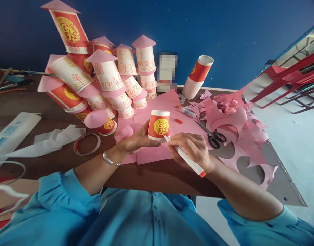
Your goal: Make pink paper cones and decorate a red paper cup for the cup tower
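A red and white paper cup (159, 123) with a yellow round emblem is held in my left hand (139, 139), thumb along its lower edge. My right hand (190, 147) grips a white marker (189, 160) with an orange end. The marker's tip touches or nearly touches the cup's lower white band. An orange marker cap (178, 121) lies on the pink paper (146, 150) just behind my right hand. To the left, several decorated cups with pink cone tops (108, 75) stand stacked, many bearing orange drawn flowers.
A tall stack of nested cups (195, 80) stands by the blue wall. Black scissors (214, 136), a glue stick (186, 111) and pink paper scraps (229, 119) lie to the right. A tape roll (86, 144) and white plastic wrap (51, 141) are on the left.
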A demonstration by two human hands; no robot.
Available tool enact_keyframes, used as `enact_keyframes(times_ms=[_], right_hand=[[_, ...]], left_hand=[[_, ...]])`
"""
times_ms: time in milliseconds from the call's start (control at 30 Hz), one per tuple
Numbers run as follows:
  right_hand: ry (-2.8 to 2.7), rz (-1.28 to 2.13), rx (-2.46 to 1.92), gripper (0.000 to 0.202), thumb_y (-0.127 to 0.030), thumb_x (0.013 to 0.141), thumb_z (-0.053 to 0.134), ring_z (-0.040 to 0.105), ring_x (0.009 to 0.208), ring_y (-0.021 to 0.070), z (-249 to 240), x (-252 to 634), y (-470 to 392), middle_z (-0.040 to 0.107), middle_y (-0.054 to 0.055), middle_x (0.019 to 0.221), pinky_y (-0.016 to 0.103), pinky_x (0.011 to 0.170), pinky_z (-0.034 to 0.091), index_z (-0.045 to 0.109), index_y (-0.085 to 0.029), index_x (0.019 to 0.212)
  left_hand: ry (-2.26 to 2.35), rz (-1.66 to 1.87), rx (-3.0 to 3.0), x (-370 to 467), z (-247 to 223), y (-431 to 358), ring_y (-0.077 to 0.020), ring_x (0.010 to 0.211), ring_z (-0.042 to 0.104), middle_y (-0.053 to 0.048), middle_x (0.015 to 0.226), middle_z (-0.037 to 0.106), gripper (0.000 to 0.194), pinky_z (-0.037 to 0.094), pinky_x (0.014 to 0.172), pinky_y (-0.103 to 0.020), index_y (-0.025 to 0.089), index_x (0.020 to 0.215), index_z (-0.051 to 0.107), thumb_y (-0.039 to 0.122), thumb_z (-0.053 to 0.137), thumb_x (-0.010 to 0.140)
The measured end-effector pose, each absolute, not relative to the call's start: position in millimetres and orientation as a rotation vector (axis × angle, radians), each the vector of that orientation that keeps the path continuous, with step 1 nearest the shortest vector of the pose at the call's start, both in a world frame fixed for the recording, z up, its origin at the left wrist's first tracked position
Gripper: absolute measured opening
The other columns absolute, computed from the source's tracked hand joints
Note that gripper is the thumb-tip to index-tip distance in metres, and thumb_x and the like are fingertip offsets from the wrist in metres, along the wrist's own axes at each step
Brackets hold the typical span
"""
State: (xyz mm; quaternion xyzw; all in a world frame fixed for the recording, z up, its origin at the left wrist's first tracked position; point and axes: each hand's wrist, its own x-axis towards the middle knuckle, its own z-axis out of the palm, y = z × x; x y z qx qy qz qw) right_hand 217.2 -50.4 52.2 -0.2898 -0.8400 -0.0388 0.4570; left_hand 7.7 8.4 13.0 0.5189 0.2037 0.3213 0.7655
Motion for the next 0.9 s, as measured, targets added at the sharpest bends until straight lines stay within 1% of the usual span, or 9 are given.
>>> enact_keyframes(times_ms=[100, 167, 367, 533, 667, 733, 833, 900], right_hand=[[-2.055, -0.103, -0.732, 0.017, -0.007, 0.092, 0.062, 0.071, 0.061, 0.0137, 52.1, 217.1, -50.3, 0.073, 0.000, 0.076, 0.024, 0.054, 0.057, 0.055, -0.021, 0.099], [-2.047, -0.104, -0.741, 0.018, -0.006, 0.091, 0.062, 0.071, 0.060, 0.0136, 51.7, 217.0, -50.7, 0.072, 0.000, 0.075, 0.024, 0.053, 0.056, 0.055, -0.021, 0.098], [-2.051, -0.105, -0.764, 0.017, -0.007, 0.091, 0.062, 0.070, 0.058, 0.0131, 50.8, 216.7, -51.8, 0.070, -0.002, 0.071, 0.024, 0.053, 0.056, 0.054, -0.022, 0.096], [-2.060, -0.096, -0.741, 0.019, -0.005, 0.090, 0.063, 0.071, 0.059, 0.0149, 52.1, 216.0, -52.1, 0.071, 0.000, 0.070, 0.025, 0.054, 0.057, 0.054, -0.020, 0.094], [-2.062, -0.091, -0.738, 0.018, -0.005, 0.090, 0.063, 0.072, 0.060, 0.0149, 52.1, 216.1, -52.1, 0.071, -0.001, 0.070, 0.025, 0.055, 0.058, 0.054, -0.021, 0.094], [-2.061, -0.095, -0.737, 0.019, -0.005, 0.090, 0.063, 0.072, 0.060, 0.0146, 51.7, 216.6, -51.8, 0.071, -0.001, 0.071, 0.025, 0.055, 0.057, 0.054, -0.021, 0.095], [-2.057, -0.103, -0.744, 0.018, -0.006, 0.091, 0.063, 0.071, 0.060, 0.0140, 51.6, 217.2, -51.2, 0.071, -0.001, 0.073, 0.024, 0.054, 0.057, 0.054, -0.021, 0.096], [-2.053, -0.104, -0.753, 0.017, -0.007, 0.092, 0.062, 0.070, 0.059, 0.0134, 52.2, 217.4, -50.8, 0.072, -0.001, 0.074, 0.024, 0.053, 0.056, 0.054, -0.022, 0.097]], left_hand=[[0.444, 0.684, 1.107, 8.2, 13.5, 7.6, -0.0310, 0.117, 0.069, -0.012, 0.127, 0.072, 0.092, 0.054, 0.096, -0.043, 0.029, 0.153, 0.043, 0.024, 0.089, 0.074], [0.451, 0.683, 1.099, 8.4, 14.0, 7.1, -0.0309, 0.117, 0.069, -0.012, 0.127, 0.072, 0.091, 0.054, 0.096, -0.043, 0.028, 0.152, 0.044, 0.024, 0.089, 0.073], [0.416, 0.693, 1.094, 8.5, 15.1, 6.6, -0.0279, 0.113, 0.070, -0.010, 0.122, 0.072, 0.088, 0.054, 0.095, -0.040, 0.028, 0.152, 0.044, 0.020, 0.087, 0.075], [0.421, 0.693, 1.100, 8.7, 16.1, 7.1, -0.0277, 0.112, 0.069, -0.010, 0.121, 0.073, 0.088, 0.054, 0.093, -0.039, 0.028, 0.152, 0.044, 0.021, 0.087, 0.076], [0.417, 0.715, 1.103, 8.2, 15.5, 7.3, -0.0248, 0.107, 0.070, -0.009, 0.117, 0.073, 0.084, 0.055, 0.091, -0.036, 0.026, 0.150, 0.047, 0.017, 0.086, 0.076], [0.416, 0.716, 1.105, 7.8, 14.8, 7.5, -0.0257, 0.108, 0.070, -0.009, 0.118, 0.073, 0.084, 0.055, 0.092, -0.037, 0.026, 0.150, 0.047, 0.017, 0.086, 0.076], [0.410, 0.696, 1.103, 7.6, 13.6, 7.6, -0.0290, 0.114, 0.070, -0.011, 0.125, 0.072, 0.085, 0.055, 0.094, -0.040, 0.027, 0.151, 0.045, 0.018, 0.086, 0.077], [0.406, 0.691, 1.105, 7.7, 13.4, 7.8, -0.0296, 0.116, 0.070, -0.012, 0.127, 0.072, 0.082, 0.055, 0.096, -0.041, 0.027, 0.148, 0.047, 0.018, 0.086, 0.077]])
